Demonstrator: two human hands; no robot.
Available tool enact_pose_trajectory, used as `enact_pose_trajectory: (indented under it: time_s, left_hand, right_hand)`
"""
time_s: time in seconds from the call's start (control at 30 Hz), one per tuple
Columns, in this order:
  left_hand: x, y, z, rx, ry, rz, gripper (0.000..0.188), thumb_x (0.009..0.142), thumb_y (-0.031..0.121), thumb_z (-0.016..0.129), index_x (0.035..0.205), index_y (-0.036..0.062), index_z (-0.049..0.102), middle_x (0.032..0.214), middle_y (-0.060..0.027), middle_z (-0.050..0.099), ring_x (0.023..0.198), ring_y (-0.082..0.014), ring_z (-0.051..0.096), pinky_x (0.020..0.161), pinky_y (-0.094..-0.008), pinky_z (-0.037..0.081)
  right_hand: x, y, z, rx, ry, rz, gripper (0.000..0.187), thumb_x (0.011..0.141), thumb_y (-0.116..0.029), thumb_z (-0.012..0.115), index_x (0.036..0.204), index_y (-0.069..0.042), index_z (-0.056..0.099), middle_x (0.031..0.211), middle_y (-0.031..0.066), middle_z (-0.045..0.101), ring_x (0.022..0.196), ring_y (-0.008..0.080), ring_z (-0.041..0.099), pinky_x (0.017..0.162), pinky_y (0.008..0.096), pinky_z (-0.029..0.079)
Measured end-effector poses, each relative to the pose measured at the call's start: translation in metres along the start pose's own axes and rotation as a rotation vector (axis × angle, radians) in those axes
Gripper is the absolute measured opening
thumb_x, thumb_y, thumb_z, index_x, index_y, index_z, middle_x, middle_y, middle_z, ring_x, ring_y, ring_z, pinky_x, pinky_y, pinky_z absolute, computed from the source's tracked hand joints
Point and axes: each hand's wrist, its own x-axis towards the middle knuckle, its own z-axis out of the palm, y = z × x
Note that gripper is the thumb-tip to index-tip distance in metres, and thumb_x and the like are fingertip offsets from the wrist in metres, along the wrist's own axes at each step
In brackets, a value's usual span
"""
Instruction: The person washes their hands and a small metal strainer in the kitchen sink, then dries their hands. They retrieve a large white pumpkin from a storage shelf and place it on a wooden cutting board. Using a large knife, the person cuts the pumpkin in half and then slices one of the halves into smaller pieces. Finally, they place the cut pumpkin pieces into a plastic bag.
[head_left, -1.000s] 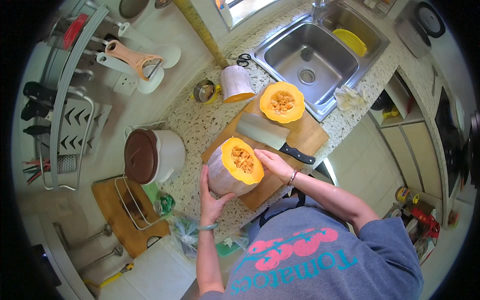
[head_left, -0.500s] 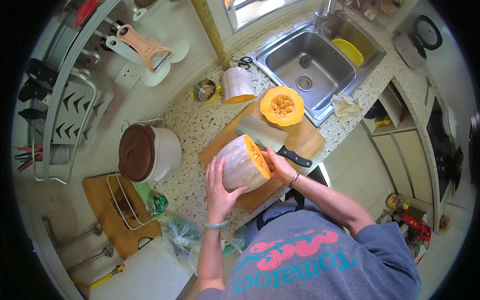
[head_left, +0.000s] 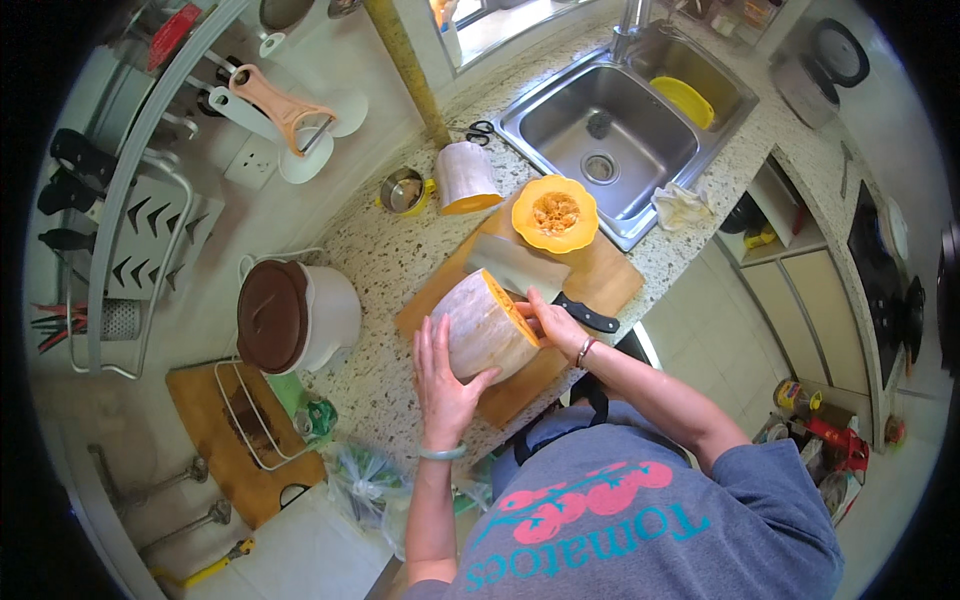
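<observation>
"Orange at the cut end, pale and mottled on the rind: looking at what, mid-frame in the head view?"

"At a large, barrel-shaped pumpkin piece (head_left: 482, 335), tilted, cut face toward the right. Over a tan wooden cutting board (head_left: 612, 280); can't tell whether resting on it."

"Held how?"

"By the bare left hand (head_left: 448, 388), fingers spread wide across the rind, with a pale green bangle (head_left: 443, 453) at the wrist. Also by the bare right hand (head_left: 553, 325), fingers bunched narrowly at the cut edge, some tips hidden there. Seen at that wrist, a red and silver bracelet (head_left: 585, 351)."

"And close by?"

"On the board, just above the pumpkin piece in the frame, a broad steel cleaver with a black handle (head_left: 520, 265), partly covered. Farther up, a scalloped, orange-faced pumpkin section full of stringy seeds (head_left: 555, 218). Left of that, a pale-rinded pumpkin end (head_left: 467, 172), beside a small metal cup with a yellow handle (head_left: 403, 190)."

"Toward the edges?"

"At upper right, a double stainless-steel sink (head_left: 570, 140) with a yellow plastic basin (head_left: 683, 102) inside. At centre left, a white round container with a brown lid (head_left: 332, 315)."
</observation>
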Motion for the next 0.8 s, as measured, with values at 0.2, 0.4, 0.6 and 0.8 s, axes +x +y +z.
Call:
enact_pose_trajectory:
  time_s: [0.2,0.4,0.6,0.8]
  left_hand:
    - [0.007,0.009,-0.003,-0.010,-0.028,-0.012,0.099,0.066,0.029,0.084,0.148,0.0168,0.030,0.154,-0.0151,0.023,0.143,-0.0357,0.020,0.115,-0.0484,0.020]
    - [0.003,0.013,-0.002,-0.042,0.018,0.082,0.092,0.069,0.019,0.082,0.147,0.0160,0.033,0.155,-0.0146,0.023,0.143,-0.0351,0.020,0.115,-0.0489,0.021]
    - [0.000,0.024,-0.001,-0.036,0.183,0.274,0.061,0.075,0.007,0.075,0.131,0.0122,0.052,0.149,-0.0128,0.035,0.140,-0.0336,0.030,0.114,-0.0483,0.025]
    - [0.000,0.036,0.004,-0.005,0.267,0.394,0.022,0.080,0.005,0.072,0.101,0.0089,0.069,0.122,-0.0085,0.061,0.123,-0.0285,0.050,0.105,-0.0439,0.035]
  right_hand:
    - [-0.025,0.004,-0.005,0.142,0.055,-0.025,0.089,0.092,-0.072,0.028,0.141,0.001,0.041,0.138,0.0135,0.051,0.124,0.0220,0.051,0.096,0.0386,0.045]
    - [-0.073,-0.025,-0.024,0.767,-0.079,-0.270,0.082,0.096,-0.064,0.022,0.147,0.000,0.028,0.151,0.0123,0.034,0.139,0.0241,0.035,0.112,0.0417,0.030]
    - [-0.097,-0.032,-0.024,1.097,-0.159,-0.281,0.080,0.096,-0.062,0.026,0.147,0.000,0.024,0.149,0.0187,0.035,0.138,0.0286,0.036,0.113,0.0455,0.031]
    - [-0.122,-0.046,-0.017,1.251,-0.228,-0.268,0.079,0.097,-0.061,0.027,0.146,0.000,0.025,0.149,0.0204,0.034,0.138,0.0303,0.036,0.114,0.0479,0.029]
